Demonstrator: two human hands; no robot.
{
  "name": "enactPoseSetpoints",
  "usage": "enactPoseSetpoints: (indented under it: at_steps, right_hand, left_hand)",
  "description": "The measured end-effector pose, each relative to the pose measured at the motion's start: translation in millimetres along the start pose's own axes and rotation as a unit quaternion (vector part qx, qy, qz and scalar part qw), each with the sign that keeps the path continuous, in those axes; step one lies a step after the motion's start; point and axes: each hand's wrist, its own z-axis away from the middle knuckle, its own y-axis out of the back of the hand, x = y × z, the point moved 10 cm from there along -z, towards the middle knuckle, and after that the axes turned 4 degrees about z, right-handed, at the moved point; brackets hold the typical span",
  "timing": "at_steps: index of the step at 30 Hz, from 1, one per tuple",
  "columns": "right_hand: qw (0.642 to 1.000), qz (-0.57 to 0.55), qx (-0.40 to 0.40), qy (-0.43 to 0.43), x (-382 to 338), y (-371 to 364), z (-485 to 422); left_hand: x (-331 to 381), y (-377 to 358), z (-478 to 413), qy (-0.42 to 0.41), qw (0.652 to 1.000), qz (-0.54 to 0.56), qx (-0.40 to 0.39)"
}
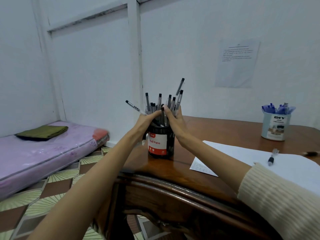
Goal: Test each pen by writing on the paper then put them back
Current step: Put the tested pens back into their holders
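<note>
White-walled room, pink mattress (43, 153) at left bearing folded green cloth (42, 132). Wooden table (216, 130): left hand (147, 120) and right hand (175, 118) both clasped round black pens (159, 101) standing in black tub (158, 144). Further right, paper (242, 153) with one loose pen (271, 158) lying on it; pale cup (275, 127) of blue pens (267, 109) beyond.

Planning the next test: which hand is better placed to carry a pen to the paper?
Likely the right hand. Both it and the left hand grip the pens in the cup, but the paper lies on its side.
</note>
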Motion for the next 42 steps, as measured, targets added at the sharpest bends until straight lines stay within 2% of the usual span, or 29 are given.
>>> enactPoseSetpoints:
  at_steps: [8,15,26,31,35,42]
  right_hand:
    - [1.000,0.012,0.021,0.016,-17.5,21.7,-7.9]
    - [0.997,0.032,0.062,0.012,-33.2,102.0,-13.3]
    - [0.988,0.048,0.134,-0.060,-6.3,222.6,25.9]
    - [0.985,0.032,0.133,-0.108,18.1,239.3,34.9]
    - [0.986,-0.014,0.131,-0.101,16.0,245.1,38.6]
    - [0.984,-0.006,0.160,-0.083,11.0,266.7,39.7]
  left_hand:
    - [19.6,-19.9,0.4,-0.025,0.998,0.046,0.018]
    - [44.3,-100.5,-4.9,-0.039,0.996,0.071,-0.040]
    - [11.5,-225.8,8.0,0.017,0.989,0.086,-0.120]
    - [1.5,-247.5,13.9,0.010,0.985,0.075,-0.157]
    - [7.1,-253.3,11.9,-0.020,0.980,0.114,-0.159]
    - [19.5,-252.0,-0.2,-0.055,0.981,0.131,-0.131]
